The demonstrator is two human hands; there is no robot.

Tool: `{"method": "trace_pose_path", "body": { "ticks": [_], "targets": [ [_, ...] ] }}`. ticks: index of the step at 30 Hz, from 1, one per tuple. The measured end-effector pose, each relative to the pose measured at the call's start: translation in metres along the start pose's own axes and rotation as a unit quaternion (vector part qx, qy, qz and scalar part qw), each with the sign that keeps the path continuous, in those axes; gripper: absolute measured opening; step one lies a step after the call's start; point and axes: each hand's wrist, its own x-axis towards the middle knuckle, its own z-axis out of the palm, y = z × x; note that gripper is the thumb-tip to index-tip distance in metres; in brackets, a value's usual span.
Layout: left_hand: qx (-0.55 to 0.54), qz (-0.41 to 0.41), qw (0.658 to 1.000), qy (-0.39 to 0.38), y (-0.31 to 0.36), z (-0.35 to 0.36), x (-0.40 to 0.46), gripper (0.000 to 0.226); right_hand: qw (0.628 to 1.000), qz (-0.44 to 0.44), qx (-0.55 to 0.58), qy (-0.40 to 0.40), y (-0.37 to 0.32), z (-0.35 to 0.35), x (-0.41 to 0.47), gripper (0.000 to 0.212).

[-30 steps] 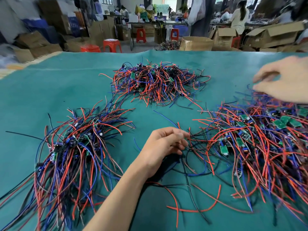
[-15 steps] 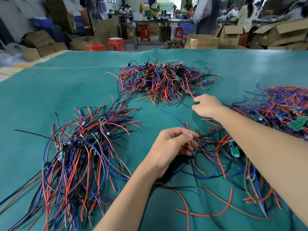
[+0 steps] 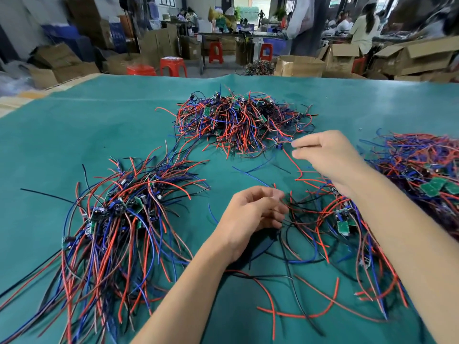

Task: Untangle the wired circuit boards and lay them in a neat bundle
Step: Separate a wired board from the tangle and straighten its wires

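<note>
Beside far wire pile [image 3: 238, 122], right hand [image 3: 330, 157] grip pinching red wire [image 3: 294, 162], left hand [image 3: 250, 217] curled on wires.

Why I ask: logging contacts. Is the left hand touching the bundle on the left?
Apart. The head view shows bare green cloth between the left hand and the left bundle.

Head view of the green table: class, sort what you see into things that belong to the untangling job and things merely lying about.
Belongs to the job:
- far pile of wired boards
- left bundle
- loose tangle under the hands
- right-hand heap
- left hand
- right hand
- green table cover

Just lying about:
- red stools
- cardboard boxes
</note>
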Motion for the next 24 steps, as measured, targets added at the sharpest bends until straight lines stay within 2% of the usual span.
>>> {"method": "trace_pose_path", "body": {
  "ticks": [3,7,11,13,15,16,19,24],
  "targets": [
    [-0.035,0.003,0.999,0.014,0.001,0.000,0.002,0.021,0.995,-0.018,0.102,0.002,-0.002,-0.002,-0.035,0.024],
    [-0.076,0.006,0.997,0.033,0.002,-0.001,0.005,0.024,0.973,-0.034,0.210,-0.088,0.011,0.010,-0.078,0.024],
    [-0.095,0.003,0.994,0.062,0.001,-0.003,0.008,0.037,0.962,-0.019,0.223,-0.154,0.029,0.017,-0.093,0.026],
    [-0.081,0.014,0.994,0.069,-0.001,-0.003,0.007,0.031,0.956,-0.028,0.242,-0.165,0.031,0.020,-0.095,0.024],
    [-0.060,0.020,0.996,0.065,-0.002,-0.004,0.007,0.027,0.954,-0.034,0.239,-0.176,0.030,0.024,-0.097,0.010],
    [-0.047,0.021,0.997,0.060,-0.002,-0.004,0.006,0.026,0.956,-0.035,0.229,-0.178,0.031,0.027,-0.097,0.012],
    [-0.024,0.032,0.998,0.047,-0.001,-0.004,0.006,0.025,0.967,-0.034,0.204,-0.152,0.034,0.029,-0.095,0.017],
    [0.028,0.039,0.999,0.014,-0.002,-0.005,0.004,0.026,0.982,0.005,0.190,-0.012,0.045,0.028,-0.088,0.011]
  ]
}}
